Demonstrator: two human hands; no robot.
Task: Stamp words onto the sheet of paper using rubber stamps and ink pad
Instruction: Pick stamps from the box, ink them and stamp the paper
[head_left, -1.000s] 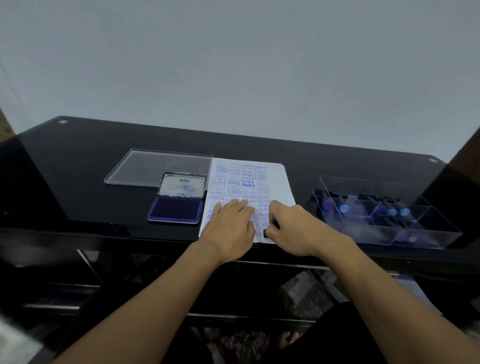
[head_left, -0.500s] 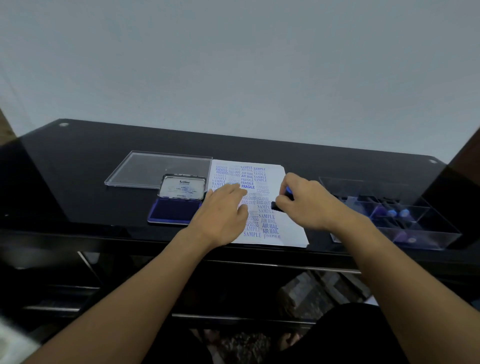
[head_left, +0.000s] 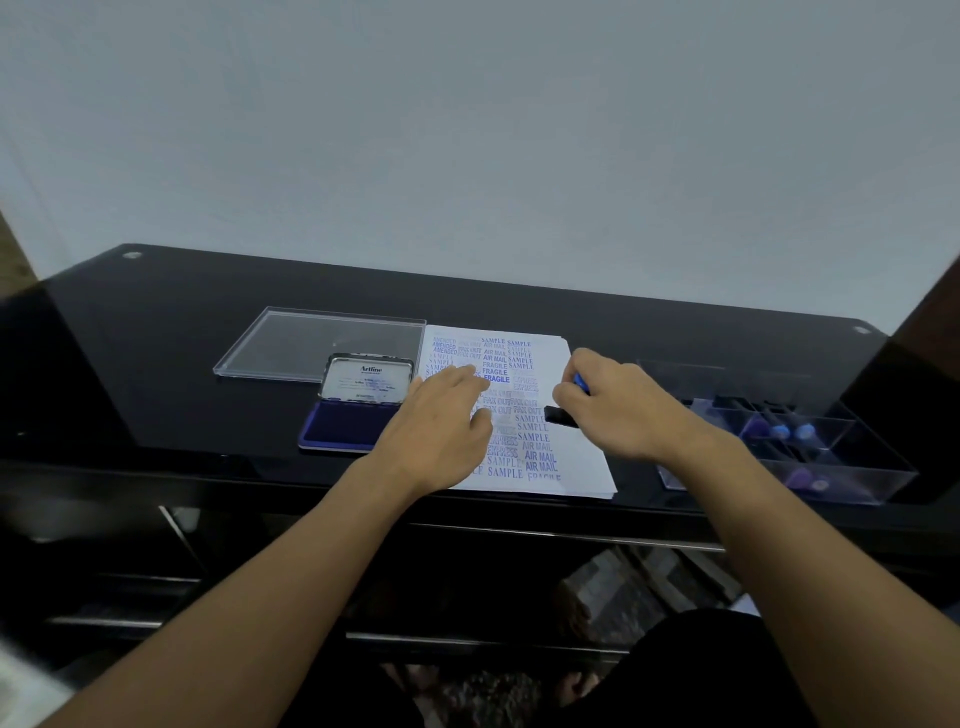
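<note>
Evidently the left hand (head_left: 441, 426) lies flat, fingers spread, pinning the sheet of paper (head_left: 563, 452) against shifting, while the right hand (head_left: 618, 405) pinches a rubber stamp (head_left: 561, 415) just beside it; the open ink pad (head_left: 343, 428) waits left of both hands for re-inking.

A glossy black table (head_left: 156, 374) against a pale grey wall (head_left: 467, 130); a flat clear lid (head_left: 306, 343) lies left; a clear divided box (head_left: 779, 486) right.
</note>
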